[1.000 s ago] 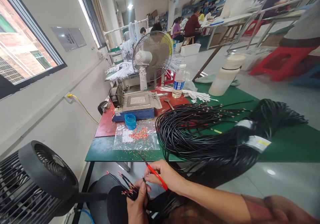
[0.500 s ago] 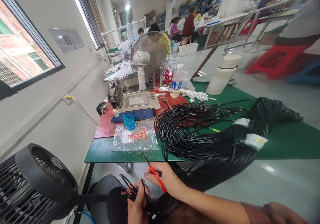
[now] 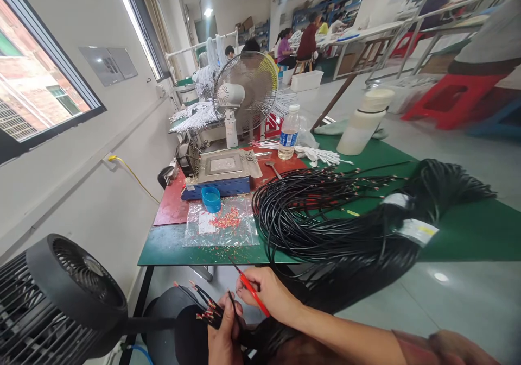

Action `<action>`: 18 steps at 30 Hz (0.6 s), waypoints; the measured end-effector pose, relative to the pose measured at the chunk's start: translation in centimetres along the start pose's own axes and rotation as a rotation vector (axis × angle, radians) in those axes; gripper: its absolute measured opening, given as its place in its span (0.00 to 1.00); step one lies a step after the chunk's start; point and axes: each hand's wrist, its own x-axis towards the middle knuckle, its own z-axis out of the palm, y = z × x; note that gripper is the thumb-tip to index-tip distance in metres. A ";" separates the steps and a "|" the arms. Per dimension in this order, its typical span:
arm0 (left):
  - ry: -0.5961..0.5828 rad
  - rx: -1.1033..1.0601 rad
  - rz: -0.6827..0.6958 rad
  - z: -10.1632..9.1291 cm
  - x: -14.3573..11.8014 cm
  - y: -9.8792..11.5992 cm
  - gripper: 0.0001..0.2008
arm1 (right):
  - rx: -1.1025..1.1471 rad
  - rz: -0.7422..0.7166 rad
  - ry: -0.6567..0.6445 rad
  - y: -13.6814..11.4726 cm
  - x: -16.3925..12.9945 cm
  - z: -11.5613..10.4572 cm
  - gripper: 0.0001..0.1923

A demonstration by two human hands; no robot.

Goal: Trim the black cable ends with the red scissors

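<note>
In the lower middle of the head view, my left hand (image 3: 226, 327) is closed around a bunch of black cables (image 3: 209, 306); their cut ends show red and pale wire tips. One cable end (image 3: 230, 295) stands up by itself between thumb and forefinger. Just to its right, my right hand (image 3: 268, 294) grips what look like red-handled tweezers (image 3: 253, 293), slanted with the thin dark tip up and to the left. The tip is apart from the cable end. More black cable hangs below my hands, partly hidden by my forearm.
A plastic bag (image 3: 244, 234) with red and yellow scraps lies at the green table's (image 3: 163, 251) front, beside a blue cup (image 3: 211, 201). Behind are a blue-sided heating plate (image 3: 215, 187) and a bottle (image 3: 288, 134). Black cable coils (image 3: 325, 229) spread right; a fan (image 3: 73, 294) stands left.
The red tool's tip has swung slightly left and down, and my right hand has shifted a little. My left hand and its cables look almost the same.
</note>
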 end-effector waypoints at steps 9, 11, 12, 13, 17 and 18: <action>0.119 -0.051 -0.010 -0.3 0.3 0.0 0.15 | -0.095 0.045 -0.130 2.2 -2.5 1.5 0.13; 0.119 -0.036 0.020 -0.4 0.3 -0.1 0.14 | -0.110 0.028 -0.152 2.6 -2.6 1.8 0.12; 0.113 -0.039 0.031 -0.4 0.3 -0.1 0.13 | -0.121 0.022 -0.155 2.6 -2.6 2.0 0.12; 0.105 -0.048 0.036 -0.5 0.3 -0.1 0.13 | -0.133 0.016 -0.156 2.5 -2.6 2.0 0.11; 0.062 -0.090 0.037 -0.8 0.2 0.0 0.12 | -0.154 0.000 -0.148 1.6 -2.6 2.0 0.10; 0.045 -0.092 0.035 -0.8 0.2 0.0 0.12 | -0.149 0.001 -0.147 1.3 -2.7 2.0 0.09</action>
